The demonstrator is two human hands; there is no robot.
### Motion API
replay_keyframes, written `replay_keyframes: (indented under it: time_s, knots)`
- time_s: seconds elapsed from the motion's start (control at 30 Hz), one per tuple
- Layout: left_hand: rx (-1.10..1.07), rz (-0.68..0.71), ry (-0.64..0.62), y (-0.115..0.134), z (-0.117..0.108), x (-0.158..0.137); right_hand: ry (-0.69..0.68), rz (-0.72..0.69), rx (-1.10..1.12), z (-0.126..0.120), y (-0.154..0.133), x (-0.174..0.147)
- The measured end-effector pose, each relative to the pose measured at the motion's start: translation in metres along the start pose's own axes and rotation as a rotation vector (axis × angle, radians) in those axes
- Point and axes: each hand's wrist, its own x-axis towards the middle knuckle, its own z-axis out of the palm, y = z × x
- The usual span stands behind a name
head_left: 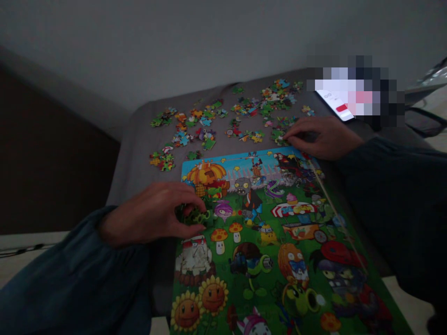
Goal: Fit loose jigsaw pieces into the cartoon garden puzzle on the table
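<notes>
A board printed with cartoon plants and zombies [244, 288] lies in front of me on a grey cloth-covered surface. My left hand [157, 214] rests at its left edge, thumb and fingers apart around a green printed figure; no loose piece can be made out there. Beyond the board's top right corner, my right hand [319, 137] has thumb and finger pinched together on a green puzzle piece [278, 135] at the edge of a loose group. More loose puzzle pieces [206, 111] lie scattered beyond the board's top edge.
A lit phone [335, 104], partly pixelated, lies at the far right. Dark-rimmed glasses [424, 122] are next to it. A pale wall [195, 42] stands behind the grey cloth surface [136, 153]. A small cluster of pieces [163, 160] sits left of the board's top corner.
</notes>
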Motion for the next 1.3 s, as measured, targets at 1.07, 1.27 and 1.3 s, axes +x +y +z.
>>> replay_keyframes:
  time_s: [1.07,1.27,1.3]
  knots:
    - [0.005,-0.086,-0.054,-0.0008,0.0067,0.0077,-0.016,-0.035,-0.059,-0.0010,-0.0016,0.0010]
    - [-0.001,-0.099,-0.061,-0.0009,0.0067,0.0081,-0.012,-0.014,-0.038,-0.0007,-0.0018,0.0012]
    - [0.000,-0.101,-0.062,-0.0008,0.0067,0.0081,-0.015,-0.006,-0.034,-0.0007,-0.0019,0.0011]
